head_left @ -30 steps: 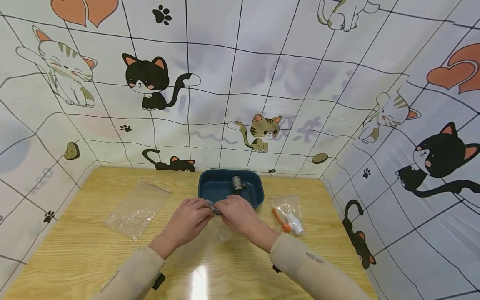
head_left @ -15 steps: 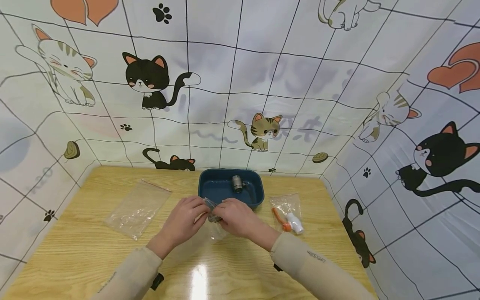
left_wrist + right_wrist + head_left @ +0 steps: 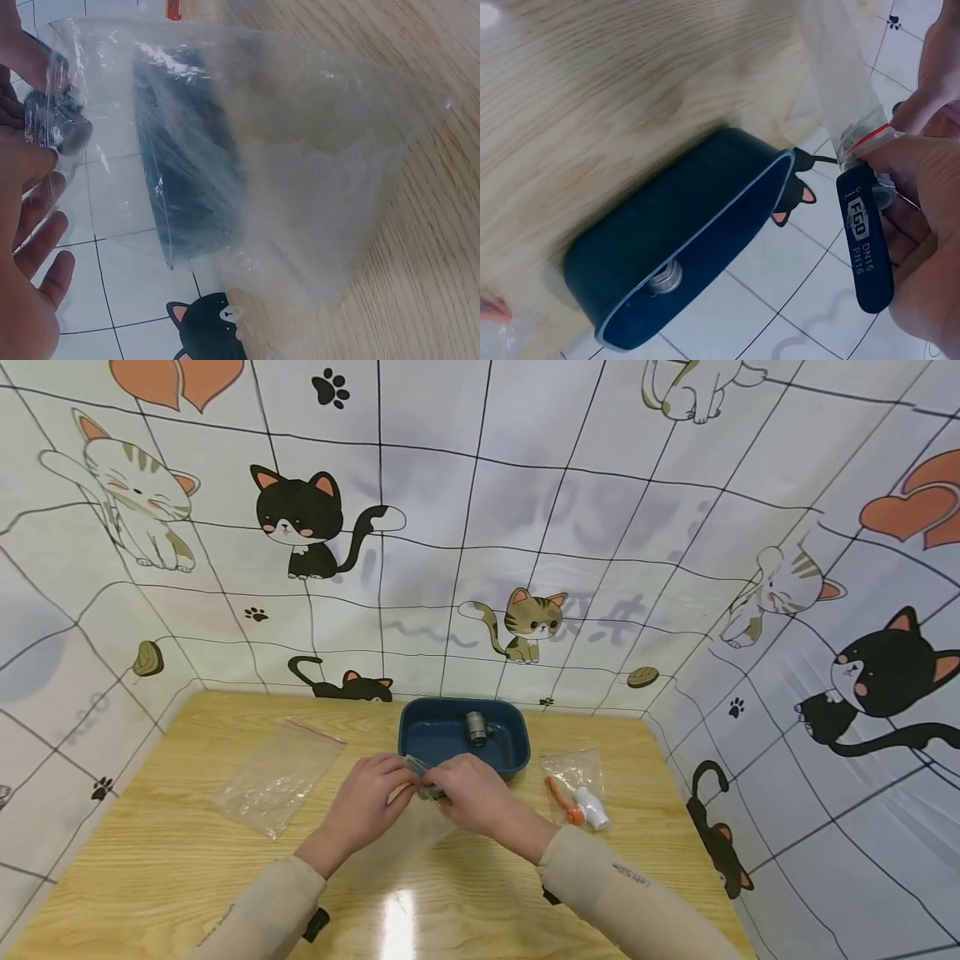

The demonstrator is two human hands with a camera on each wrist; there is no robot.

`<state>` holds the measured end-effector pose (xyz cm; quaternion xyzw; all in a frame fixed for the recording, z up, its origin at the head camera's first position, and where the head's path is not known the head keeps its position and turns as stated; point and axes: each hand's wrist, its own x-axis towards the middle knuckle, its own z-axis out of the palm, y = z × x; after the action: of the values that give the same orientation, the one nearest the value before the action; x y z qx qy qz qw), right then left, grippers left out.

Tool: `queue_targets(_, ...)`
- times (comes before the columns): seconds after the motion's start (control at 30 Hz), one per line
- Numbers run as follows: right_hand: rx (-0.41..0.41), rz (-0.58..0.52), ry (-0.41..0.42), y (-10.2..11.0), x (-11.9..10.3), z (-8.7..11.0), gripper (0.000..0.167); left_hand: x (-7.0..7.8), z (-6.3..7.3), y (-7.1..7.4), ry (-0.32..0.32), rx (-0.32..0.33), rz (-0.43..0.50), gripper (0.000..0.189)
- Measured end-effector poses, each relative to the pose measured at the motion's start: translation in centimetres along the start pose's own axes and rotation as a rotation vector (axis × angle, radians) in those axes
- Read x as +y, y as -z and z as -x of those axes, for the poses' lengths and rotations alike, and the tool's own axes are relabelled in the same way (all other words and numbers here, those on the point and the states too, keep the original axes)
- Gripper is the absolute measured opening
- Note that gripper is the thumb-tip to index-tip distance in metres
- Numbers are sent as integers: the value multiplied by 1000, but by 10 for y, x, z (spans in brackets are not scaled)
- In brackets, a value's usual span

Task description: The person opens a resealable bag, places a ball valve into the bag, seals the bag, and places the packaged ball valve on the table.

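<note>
Both hands meet at the near side of the blue tray [image 3: 408, 727]. My left hand [image 3: 367, 802] pinches the mouth of a clear zip bag [image 3: 322, 172], which hangs loosely below the hands in the left wrist view. My right hand [image 3: 474, 789] grips a valve with a flat black lever handle [image 3: 864, 244], lettered "FGO DN15 PN16", at the bag's red-striped opening. The handle sticks out past the fingers in the right wrist view. A grey metal part [image 3: 73, 136] shows through the film; fingers and plastic hide most of the valve body.
A metal fitting [image 3: 476, 727] lies in the tray. A flat clear bag [image 3: 277, 777] lies at left on the wooden table [image 3: 150, 877]. At right is another bag [image 3: 573, 764] holding a white fitting [image 3: 592, 807] and an orange-handled part [image 3: 573, 814]. Cat-print cloth walls enclose the table.
Both hands stay close together, with small finger shifts around the valve and bag. The hanging plastic has changed shape slightly. The tray and the two bags on the table stay put.
</note>
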<state>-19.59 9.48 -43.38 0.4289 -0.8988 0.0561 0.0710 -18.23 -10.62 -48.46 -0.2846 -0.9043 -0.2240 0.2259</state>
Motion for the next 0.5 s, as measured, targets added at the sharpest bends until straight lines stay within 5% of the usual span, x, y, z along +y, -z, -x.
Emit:
queue_targets(0.27,-87,-228,-181,6,-4,-5,25,-2,1,3,-81,43,5,8)
queue_targets(0.5,-70,-219,-251,0,-1,-14,24,4,3,-1,-123,45,22,8)
